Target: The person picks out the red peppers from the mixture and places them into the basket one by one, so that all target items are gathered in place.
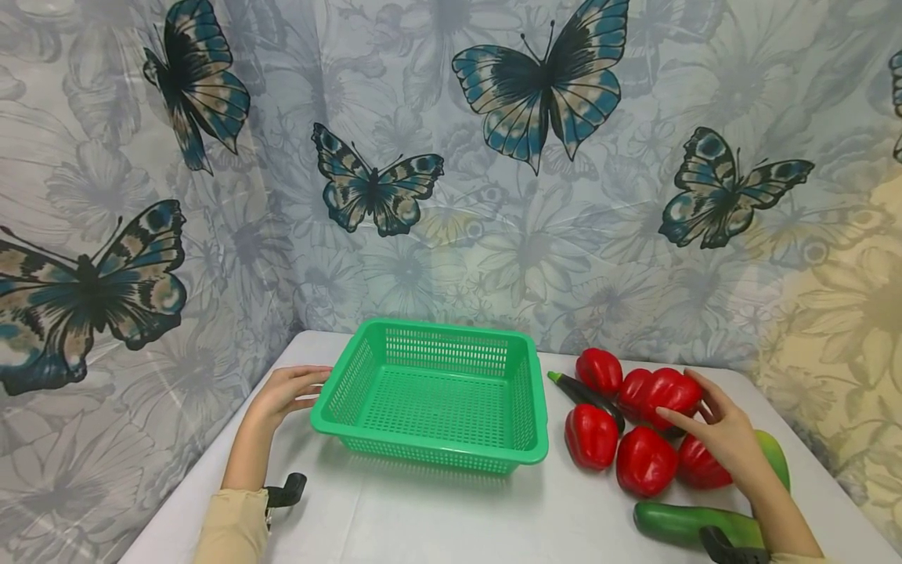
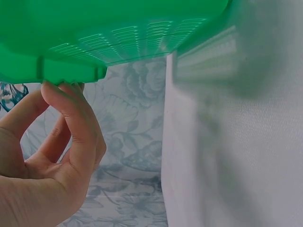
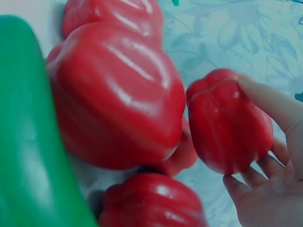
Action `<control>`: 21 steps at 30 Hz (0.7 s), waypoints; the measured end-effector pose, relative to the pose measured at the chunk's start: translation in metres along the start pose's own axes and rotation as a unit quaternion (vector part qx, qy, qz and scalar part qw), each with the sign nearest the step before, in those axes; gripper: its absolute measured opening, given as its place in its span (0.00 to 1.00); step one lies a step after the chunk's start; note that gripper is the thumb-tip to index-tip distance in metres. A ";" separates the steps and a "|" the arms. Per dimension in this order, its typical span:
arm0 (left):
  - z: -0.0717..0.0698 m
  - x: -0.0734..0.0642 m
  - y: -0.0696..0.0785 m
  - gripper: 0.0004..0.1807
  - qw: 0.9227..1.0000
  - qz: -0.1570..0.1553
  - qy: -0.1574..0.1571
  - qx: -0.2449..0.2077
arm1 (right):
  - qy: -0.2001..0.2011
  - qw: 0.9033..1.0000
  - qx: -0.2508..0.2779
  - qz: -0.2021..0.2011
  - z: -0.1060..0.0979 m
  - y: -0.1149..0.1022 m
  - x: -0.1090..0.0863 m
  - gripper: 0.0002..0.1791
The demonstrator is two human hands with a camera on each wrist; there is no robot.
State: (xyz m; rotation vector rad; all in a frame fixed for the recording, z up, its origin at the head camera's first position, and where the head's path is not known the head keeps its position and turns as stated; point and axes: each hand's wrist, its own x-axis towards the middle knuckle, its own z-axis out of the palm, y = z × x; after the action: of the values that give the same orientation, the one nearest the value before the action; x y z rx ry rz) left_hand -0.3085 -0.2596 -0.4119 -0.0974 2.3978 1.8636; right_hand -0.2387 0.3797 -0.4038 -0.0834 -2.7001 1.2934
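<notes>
Right hand closing on a red pepper; left hand steadying the basket.

I read the glossy red bell pepper (image 1: 669,393) as atop the pile of red peppers right of the green perforated plastic basket (image 1: 437,392), well apart from it. My right hand (image 1: 726,435) curls thumb and fingers round it. My left hand (image 1: 285,392) pinches the basket's left rim. Step in hand, as I judge: grasping. Next calls for a lift clear of neighbouring peppers, then leftward over the rim.
</notes>
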 end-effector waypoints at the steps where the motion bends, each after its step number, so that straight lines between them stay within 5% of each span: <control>1: 0.000 0.000 0.000 0.29 1.000 -0.003 0.001 -0.001 | -0.001 1.000 0.002 0.001 0.000 -0.002 0.001 0.49; 21: 0.001 -0.001 0.001 0.28 1.000 -0.008 0.010 0.013 | -0.006 1.000 0.019 -0.008 0.013 -0.025 0.009 0.51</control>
State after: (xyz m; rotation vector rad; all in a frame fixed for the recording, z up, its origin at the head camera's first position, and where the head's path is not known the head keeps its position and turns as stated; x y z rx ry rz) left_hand -0.3080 -0.2581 -0.4108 -0.1343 2.4255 1.8326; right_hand -0.2490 0.3546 -0.3912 -0.0509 -2.6780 1.3453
